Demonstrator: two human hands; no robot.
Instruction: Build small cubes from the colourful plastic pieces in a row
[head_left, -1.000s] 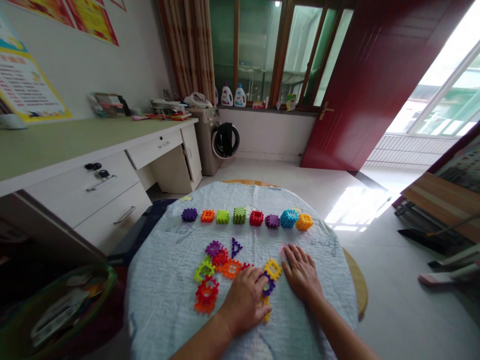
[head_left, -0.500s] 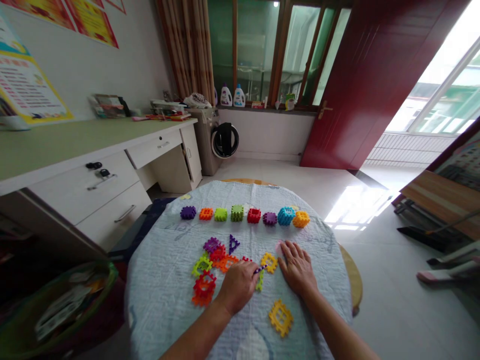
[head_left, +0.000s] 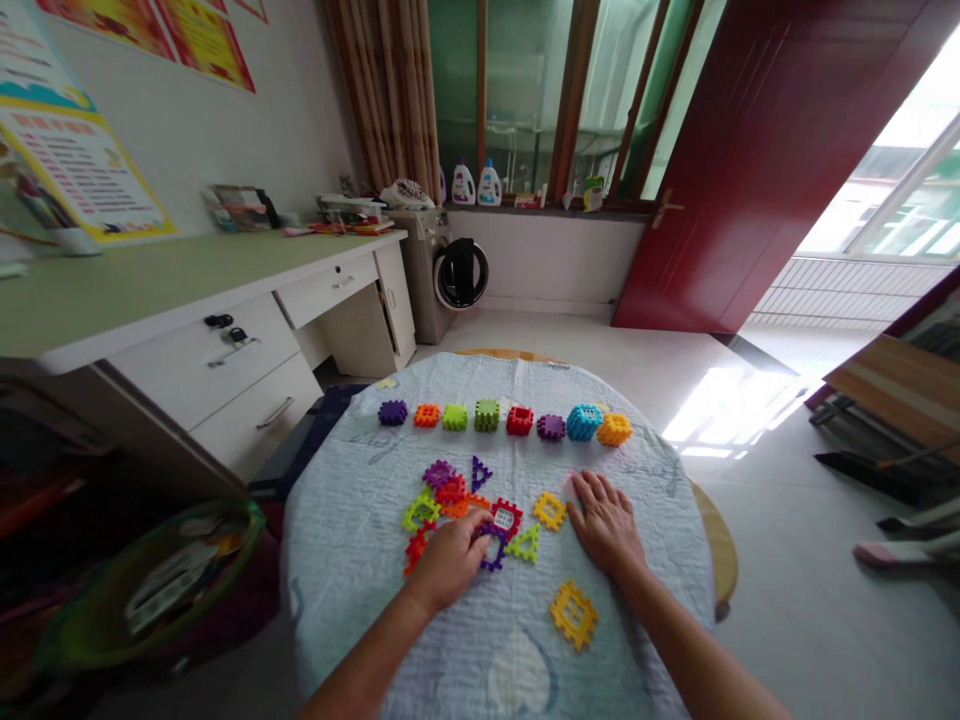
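My left hand (head_left: 450, 556) pinches the left edge of a dark purple square building piece (head_left: 495, 552) with a notched rim, low over the cloth. A red square piece (head_left: 507, 518) and a lime green triangle (head_left: 525, 544) lie close by it. Left of and partly behind the hand are a loose group of red, orange, lime and purple pieces, among them a lime piece (head_left: 421, 510) and a purple piece (head_left: 439, 474). My right hand (head_left: 606, 522) rests flat on the cloth with its fingers out, right of a yellow square piece (head_left: 550, 511).
Several stacks of pieces stand in a row across the table, including a blue stack (head_left: 583, 422) and a red stack (head_left: 520, 420). A yellow window piece (head_left: 574, 614) lies nearer me. Light blue cloth (head_left: 360, 600) covers the round table. Left stands a basket (head_left: 247, 540).
My left hand has moved left with the dark purple piece, which has turned from edge-on to flatter. The red square and green triangle now show more fully. The camera view has shifted slightly.
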